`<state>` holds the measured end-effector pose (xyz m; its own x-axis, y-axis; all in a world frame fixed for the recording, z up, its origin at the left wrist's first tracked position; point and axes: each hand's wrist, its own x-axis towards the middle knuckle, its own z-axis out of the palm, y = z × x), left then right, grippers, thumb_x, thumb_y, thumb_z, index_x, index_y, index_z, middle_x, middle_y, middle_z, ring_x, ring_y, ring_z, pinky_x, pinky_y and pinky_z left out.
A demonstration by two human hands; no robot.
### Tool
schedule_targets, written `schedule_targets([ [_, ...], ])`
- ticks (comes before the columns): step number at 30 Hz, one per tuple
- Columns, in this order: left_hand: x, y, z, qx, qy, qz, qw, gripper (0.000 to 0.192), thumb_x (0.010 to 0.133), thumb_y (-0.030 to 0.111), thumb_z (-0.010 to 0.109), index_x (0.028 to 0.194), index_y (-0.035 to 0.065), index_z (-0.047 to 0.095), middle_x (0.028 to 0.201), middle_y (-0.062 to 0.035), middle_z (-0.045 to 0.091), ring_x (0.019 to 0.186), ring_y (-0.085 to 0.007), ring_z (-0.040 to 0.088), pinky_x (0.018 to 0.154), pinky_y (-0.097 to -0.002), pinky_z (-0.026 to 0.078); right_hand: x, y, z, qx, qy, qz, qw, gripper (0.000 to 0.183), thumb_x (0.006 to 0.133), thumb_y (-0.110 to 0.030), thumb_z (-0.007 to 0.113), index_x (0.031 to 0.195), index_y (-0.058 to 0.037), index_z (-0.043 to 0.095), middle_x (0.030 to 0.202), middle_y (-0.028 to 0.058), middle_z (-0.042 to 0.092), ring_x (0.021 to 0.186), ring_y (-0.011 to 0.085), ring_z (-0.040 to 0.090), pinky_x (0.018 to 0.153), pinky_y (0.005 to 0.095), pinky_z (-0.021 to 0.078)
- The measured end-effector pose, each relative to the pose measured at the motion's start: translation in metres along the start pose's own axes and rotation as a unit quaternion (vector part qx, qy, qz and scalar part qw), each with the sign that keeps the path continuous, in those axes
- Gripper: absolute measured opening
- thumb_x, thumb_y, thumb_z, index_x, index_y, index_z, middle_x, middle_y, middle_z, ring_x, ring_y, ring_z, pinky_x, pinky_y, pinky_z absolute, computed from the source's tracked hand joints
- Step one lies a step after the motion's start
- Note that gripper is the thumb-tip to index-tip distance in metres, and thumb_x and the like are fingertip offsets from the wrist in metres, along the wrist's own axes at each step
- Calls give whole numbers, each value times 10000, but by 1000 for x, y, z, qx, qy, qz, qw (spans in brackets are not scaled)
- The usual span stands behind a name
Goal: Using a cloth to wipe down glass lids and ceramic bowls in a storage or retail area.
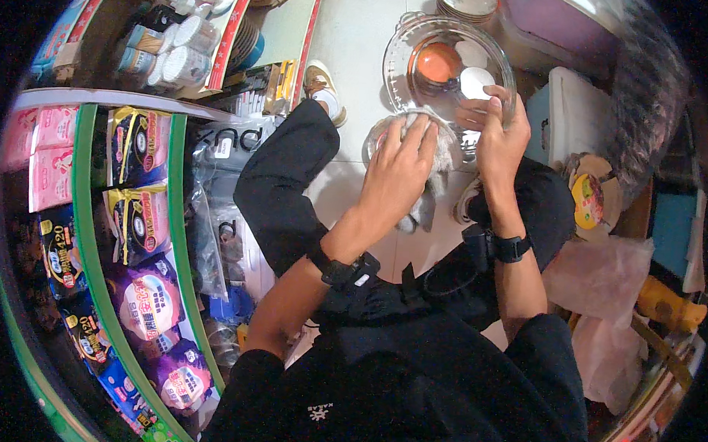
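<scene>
My right hand (497, 132) grips the near right side of a clear glass bowl (391, 64), with its thumb and fingers at the rim. My left hand (397, 164) presses a grey cloth (444, 142) against the bowl's near edge. The cloth hangs down below the fingers. An orange round thing (438, 62) and a white round thing (477, 83) show in or through the glass; which one I cannot tell. Beneath the left fingers, partly hidden, is another round clear thing (371, 143).
Shelves with packaged goods (143, 307) curve along the left. Stacked plates (468, 4) stand on the tiled floor beyond the bowl. A lidded plastic bin (574, 112) is at the right, near a yellow-labelled thing (588, 200). My bent legs flank the work.
</scene>
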<state>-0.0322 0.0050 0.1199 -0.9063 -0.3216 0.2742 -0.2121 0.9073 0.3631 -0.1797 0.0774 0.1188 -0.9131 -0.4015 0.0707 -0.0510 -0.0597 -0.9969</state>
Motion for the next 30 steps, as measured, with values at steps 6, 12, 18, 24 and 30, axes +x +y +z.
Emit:
schedule_targets([
  [6, 35, 3, -25, 96, 106, 117, 983, 456, 782, 52, 546, 1225, -52, 568, 1296, -174, 526, 1185, -379, 487, 963, -398, 476, 1, 7, -6, -101, -16, -40, 994, 146, 948, -23, 483, 993, 14, 617, 778, 132, 693, 646, 192, 680, 582, 307, 530],
  [12, 82, -42, -7, 236, 75, 176, 953, 464, 798, 88, 559, 1241, -49, 560, 1372, -142, 483, 1303, -344, 427, 979, -375, 458, -5, -9, -15, -40, -76, 44, 995, 167, 995, -56, 422, 1081, 27, 538, 809, 155, 670, 691, 212, 689, 593, 309, 557],
  [18, 78, -41, 2, 362, 16, 155, 919, 504, 806, 71, 541, 1285, -82, 514, 1381, -171, 486, 1328, -322, 424, 1019, -383, 441, 5, -7, -27, -50, -40, 29, 998, 135, 940, -40, 480, 1001, 22, 583, 722, 147, 685, 617, 201, 682, 561, 323, 539],
  [24, 60, -8, 2, 293, -29, 130, 947, 476, 775, 38, 564, 1224, -119, 543, 1319, -216, 518, 1259, -362, 466, 976, -373, 463, 5, -15, -51, 28, -17, 104, 994, 151, 959, -44, 461, 1008, 20, 589, 746, 152, 684, 611, 191, 680, 540, 315, 541],
  [30, 47, 19, -5, -11, -57, 66, 996, 623, 669, -116, 546, 1288, -123, 475, 1307, -269, 507, 1212, -421, 470, 1003, -408, 435, 1, -11, -72, 23, -25, 106, 994, 147, 955, -35, 460, 1004, 8, 592, 738, 136, 680, 613, 179, 682, 530, 314, 545],
])
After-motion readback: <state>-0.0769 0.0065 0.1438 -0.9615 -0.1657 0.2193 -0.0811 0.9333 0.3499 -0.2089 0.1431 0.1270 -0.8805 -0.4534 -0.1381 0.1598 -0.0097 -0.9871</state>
